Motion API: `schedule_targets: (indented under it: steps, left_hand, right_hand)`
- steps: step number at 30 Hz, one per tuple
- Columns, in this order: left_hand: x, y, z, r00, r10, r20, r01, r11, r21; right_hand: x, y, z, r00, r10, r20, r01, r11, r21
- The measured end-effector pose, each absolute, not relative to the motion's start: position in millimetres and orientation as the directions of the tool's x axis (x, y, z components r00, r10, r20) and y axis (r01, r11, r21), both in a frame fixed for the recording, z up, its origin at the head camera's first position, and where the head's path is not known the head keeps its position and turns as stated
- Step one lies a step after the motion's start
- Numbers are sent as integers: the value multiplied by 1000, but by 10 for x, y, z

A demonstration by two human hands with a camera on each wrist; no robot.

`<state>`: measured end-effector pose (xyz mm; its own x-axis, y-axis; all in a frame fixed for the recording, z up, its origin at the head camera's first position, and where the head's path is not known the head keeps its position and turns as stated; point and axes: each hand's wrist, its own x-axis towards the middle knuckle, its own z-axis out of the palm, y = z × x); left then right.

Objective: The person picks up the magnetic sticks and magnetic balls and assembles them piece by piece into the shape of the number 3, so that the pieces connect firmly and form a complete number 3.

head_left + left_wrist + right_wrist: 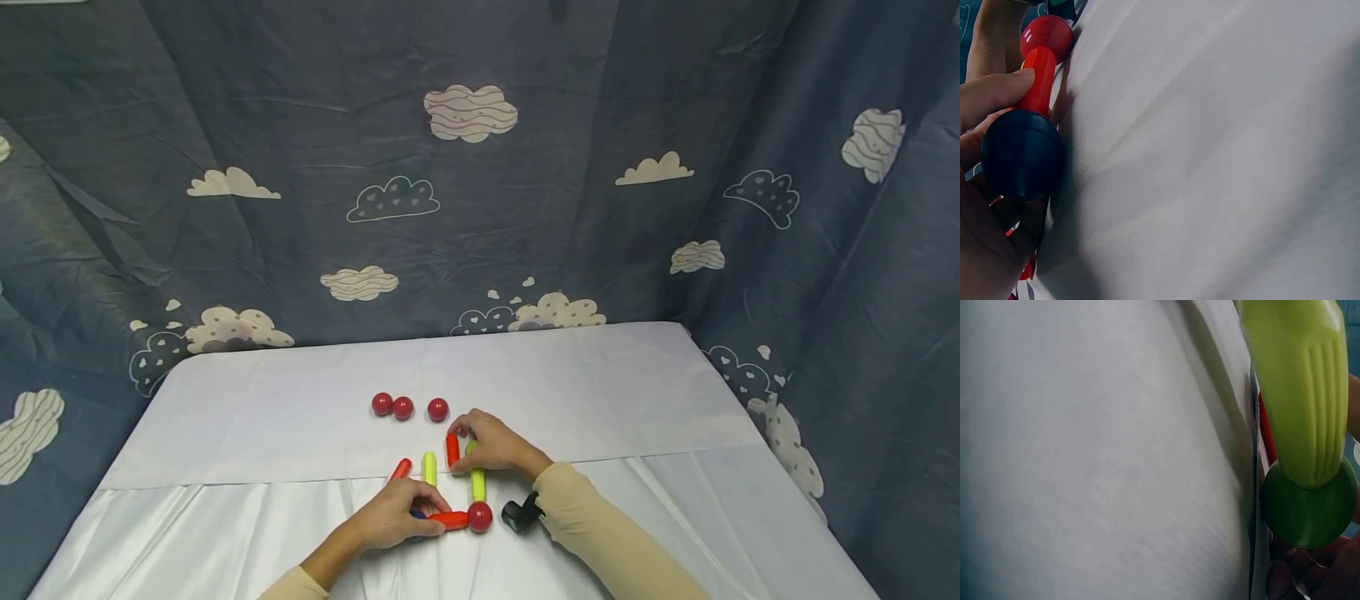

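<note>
My left hand point(393, 510) pinches a red stick point(450, 520), its thumb tip on the ribbed side. A dark blue ball point(1022, 155) sits at the stick's near end in the left wrist view, a red ball point(480, 517) at the other. From that red ball a yellow-green stick point(478, 485) runs up under my right hand point(491, 442). In the right wrist view, a green ball point(1310, 506) meets a yellow-green stick point(1300, 394), with fingers behind it. My right thumb and fingers grip a second red stick point(453, 449) by its ends.
Three loose red balls point(402, 407) lie farther back on the white cloth point(600, 383). Another yellow-green stick point(429, 468) and a red stick point(401, 469) stick out beyond my left hand. A dark, glossy ball point(516, 517) lies beside my right sleeve. A cloud-patterned curtain point(525, 208) hangs behind the table.
</note>
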<state>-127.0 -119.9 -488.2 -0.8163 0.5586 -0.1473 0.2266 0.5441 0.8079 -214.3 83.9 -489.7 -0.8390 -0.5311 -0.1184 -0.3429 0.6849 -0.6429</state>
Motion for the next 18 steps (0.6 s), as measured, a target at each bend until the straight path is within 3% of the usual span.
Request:
schedule_targets:
  steps: [10, 18]
  left_hand:
    - [-1290, -1195, -4903, -814, 567, -128, 249, 539, 805]
    - [-1281, -1203, -4911, -811, 571, -128, 246, 531, 811]
  right_hand:
    - [-2149, 829, -4897, -850, -514, -119, -321, 683, -657]
    - [-2170, 833, -4901, -881, -460, -108, -221, 604, -766]
